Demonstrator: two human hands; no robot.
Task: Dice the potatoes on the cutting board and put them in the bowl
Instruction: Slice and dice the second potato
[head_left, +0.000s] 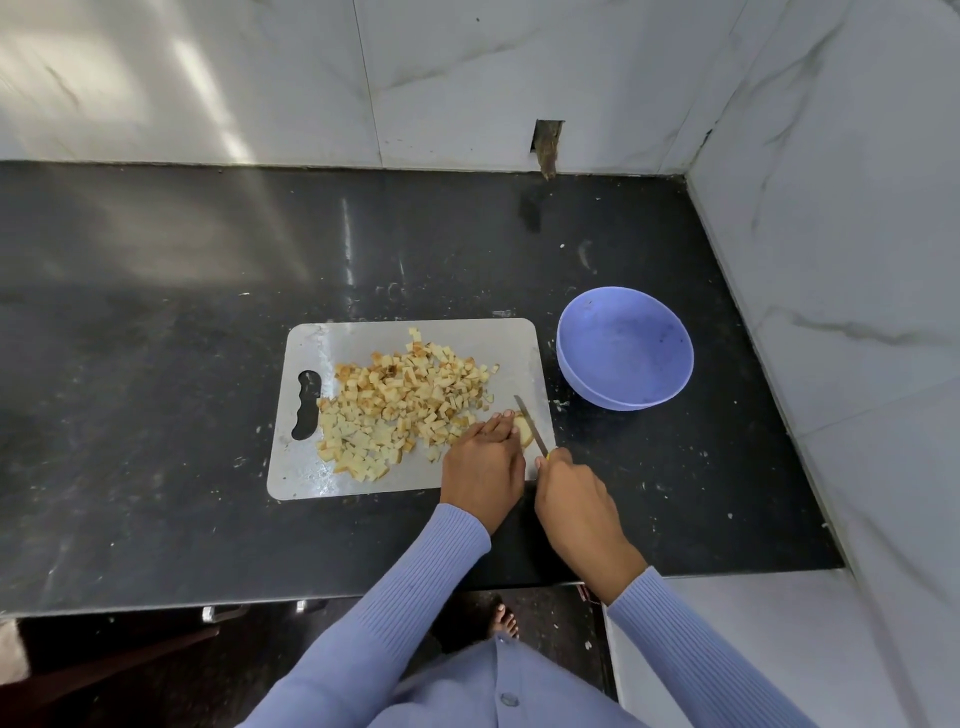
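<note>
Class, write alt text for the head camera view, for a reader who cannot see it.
A person's left hand steadies a last potato piece on a grey cutting board while the right hand holds a knife against it. A heap of diced potato covers the board; the blue bowl beside it is empty.

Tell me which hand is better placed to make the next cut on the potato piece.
The right hand. It already grips the knife, whose blade lies right beside the potato piece at the board's near right corner. The left hand has its fingers on that piece, steadying it.
</note>
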